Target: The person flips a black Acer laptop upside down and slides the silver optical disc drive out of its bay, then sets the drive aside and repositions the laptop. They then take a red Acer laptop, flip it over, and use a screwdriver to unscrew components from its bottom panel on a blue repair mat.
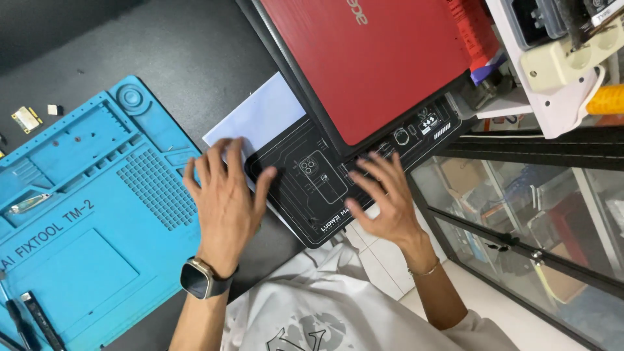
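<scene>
the left hand and right hand lie flat with fingers spread on the black mat, gripping nothing, pressing it down at the desk's near edge. the red laptop lies closed on the mat's far part, its weight pinning that end. a blue work mat sits just left.

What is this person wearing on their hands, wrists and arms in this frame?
Both hands are bare, no gloves. The left hand has a dark square-faced smartwatch on a dark strap at the wrist. The right hand has a thin bracelet at the wrist. Forearms are uncovered; the white short-sleeved shirt carries a dark print.
</scene>
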